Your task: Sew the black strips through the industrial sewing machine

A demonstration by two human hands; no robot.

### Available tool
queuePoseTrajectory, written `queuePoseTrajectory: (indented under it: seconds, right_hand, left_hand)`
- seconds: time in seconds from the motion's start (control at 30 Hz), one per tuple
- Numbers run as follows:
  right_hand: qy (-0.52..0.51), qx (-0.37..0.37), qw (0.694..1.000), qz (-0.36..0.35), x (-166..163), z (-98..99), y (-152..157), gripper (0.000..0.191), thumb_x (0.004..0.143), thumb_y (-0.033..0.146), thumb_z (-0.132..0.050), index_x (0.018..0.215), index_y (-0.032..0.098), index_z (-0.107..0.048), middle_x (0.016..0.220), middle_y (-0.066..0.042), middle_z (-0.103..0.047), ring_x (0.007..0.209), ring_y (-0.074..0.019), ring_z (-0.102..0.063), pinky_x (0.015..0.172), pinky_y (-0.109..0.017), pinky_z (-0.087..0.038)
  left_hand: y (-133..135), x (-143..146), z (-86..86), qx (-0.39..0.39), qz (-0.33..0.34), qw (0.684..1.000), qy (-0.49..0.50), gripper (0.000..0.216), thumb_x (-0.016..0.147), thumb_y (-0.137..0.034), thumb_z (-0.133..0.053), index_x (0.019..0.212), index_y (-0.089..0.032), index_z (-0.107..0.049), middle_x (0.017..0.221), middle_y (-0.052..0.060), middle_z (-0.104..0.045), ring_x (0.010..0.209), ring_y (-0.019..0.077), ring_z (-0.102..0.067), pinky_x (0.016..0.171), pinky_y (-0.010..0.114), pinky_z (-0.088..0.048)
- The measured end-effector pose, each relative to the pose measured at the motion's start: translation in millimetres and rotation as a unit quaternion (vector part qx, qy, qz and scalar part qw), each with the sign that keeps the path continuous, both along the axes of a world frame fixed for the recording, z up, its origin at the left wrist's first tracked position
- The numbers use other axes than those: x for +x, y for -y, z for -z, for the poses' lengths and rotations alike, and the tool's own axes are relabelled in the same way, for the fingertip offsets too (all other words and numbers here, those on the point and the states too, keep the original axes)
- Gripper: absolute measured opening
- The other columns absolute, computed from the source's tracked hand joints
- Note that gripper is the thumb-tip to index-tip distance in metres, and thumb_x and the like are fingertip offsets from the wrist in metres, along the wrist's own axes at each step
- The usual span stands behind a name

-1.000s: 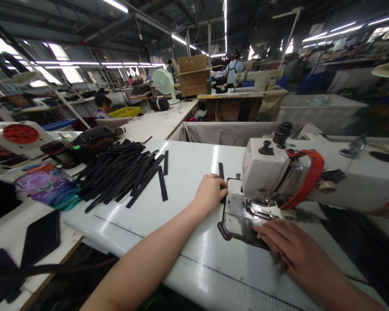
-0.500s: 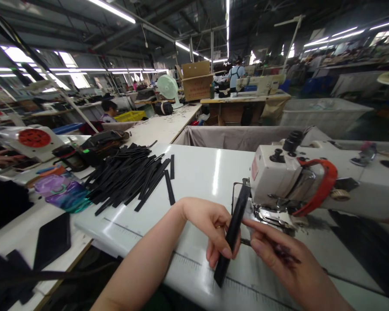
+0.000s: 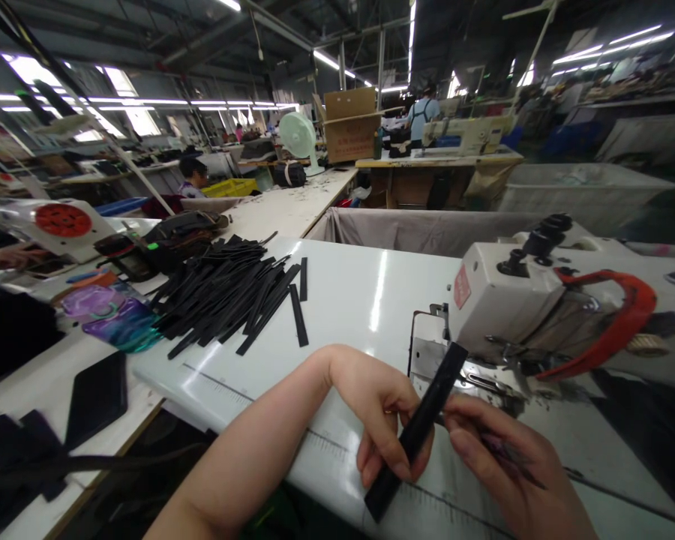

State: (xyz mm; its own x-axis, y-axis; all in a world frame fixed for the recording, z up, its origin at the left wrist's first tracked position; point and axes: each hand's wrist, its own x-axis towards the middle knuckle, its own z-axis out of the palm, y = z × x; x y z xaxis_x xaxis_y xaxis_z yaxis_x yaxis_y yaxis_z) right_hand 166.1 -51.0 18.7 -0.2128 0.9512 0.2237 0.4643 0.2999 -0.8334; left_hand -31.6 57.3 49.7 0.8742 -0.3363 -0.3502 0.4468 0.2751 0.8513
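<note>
My left hand [image 3: 391,424] pinches a black strip [image 3: 433,394] between thumb and fingers. The strip is held at a slant above the front of the white sewing table [image 3: 349,292], its upper end near the sewing machine's metal plate. Close beside the strip is my right hand [image 3: 506,457], its fingers curled and the thumb near the index fingertip. Something small and dark shows in that palm, mostly hidden, and I cannot make out what it is. To the right stands the white sewing machine [image 3: 498,289] with a red curved lever [image 3: 624,337].
A pile of black strips [image 3: 225,292] lies on the table's left part, with two loose strips beside it. A purple and teal pouch [image 3: 115,315] and a black phone-like slab [image 3: 98,397] lie further left. Another person's hand [image 3: 16,259] is at the left machine.
The view has shifted slightly, so the machine sits further right. My left hand still holds the strip, and both hands appear slightly lower and further right. The strip is tilted a little more.
</note>
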Motion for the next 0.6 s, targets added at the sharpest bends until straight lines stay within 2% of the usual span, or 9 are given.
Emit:
queuePoseTrajectory:
  seconds: [0.17, 0.3, 0.37, 0.47, 0.6]
  right_hand:
    - [-0.002, -0.017, 0.998, 0.068, -7, 4.3, -3, 0.03, 0.089, 0.047, -0.054, 0.078, 0.022, -0.066, 0.064, 0.001, -0.062, 0.057, -0.014, -0.059, 0.051, -0.021, -0.047]
    - [-0.03, -0.018, 0.996, 0.082, 4, 5.6, -2, 0.033, 0.091, 0.046, -0.05, 0.07, 0.022, -0.06, 0.065, 0.001, -0.061, 0.063, -0.0154, -0.058, 0.056, -0.023, -0.046]
    - [-0.071, -0.018, 0.993, 0.088, 11, 6.1, 0, 0.035, 0.09, 0.047, -0.051, 0.066, 0.022, -0.057, 0.062, 0.001, -0.056, 0.06, -0.0157, -0.055, 0.055, -0.024, -0.044]
    - [-0.133, -0.015, 0.988, 0.078, 15, 6.0, 3, 0.036, 0.089, 0.047, -0.053, 0.063, 0.022, -0.055, 0.058, 0.001, -0.052, 0.058, -0.0161, -0.05, 0.052, -0.026, -0.042]
    - [-0.193, -0.013, 0.98, 0.035, 14, 3.4, 3, 0.035, 0.088, 0.046, -0.056, 0.061, 0.023, -0.057, 0.057, 0.0, -0.052, 0.057, -0.0165, -0.05, 0.051, -0.027, -0.042]
  left_hand:
    - [3, 4, 6.3, 0.029, 0.0, 1.0, -0.008, 0.038, 0.062, -0.029, -0.088, 0.084, -0.015, -0.06, 0.062, 0.001, -0.068, 0.059, 0.0249, -0.071, 0.053, 0.032, -0.062]
    - [2, 3, -2.0, -0.008, 0.028, 1.0, -0.003, 0.038, 0.065, -0.03, -0.086, 0.087, -0.015, -0.06, 0.067, 0.003, -0.069, 0.06, 0.0257, -0.071, 0.054, 0.033, -0.062]
    - [1, 1, -7.8, -0.006, 0.025, 1.0, 0.014, 0.035, 0.069, -0.031, -0.084, 0.089, -0.014, -0.061, 0.067, 0.002, -0.068, 0.058, 0.0226, -0.069, 0.052, 0.03, -0.061]
    - [0, -2, -14.2, 0.038, -0.011, 0.999, 0.034, 0.027, 0.074, -0.028, -0.08, 0.087, -0.014, -0.06, 0.068, 0.0, -0.065, 0.051, 0.0144, -0.063, 0.044, 0.02, -0.054]
    - [0, -2, -18.4, 0.052, -0.015, 0.997, 0.051, 0.023, 0.082, -0.026, -0.072, 0.097, -0.013, -0.06, 0.083, 0.003, -0.067, 0.047, 0.0087, -0.055, 0.04, 0.018, -0.046]
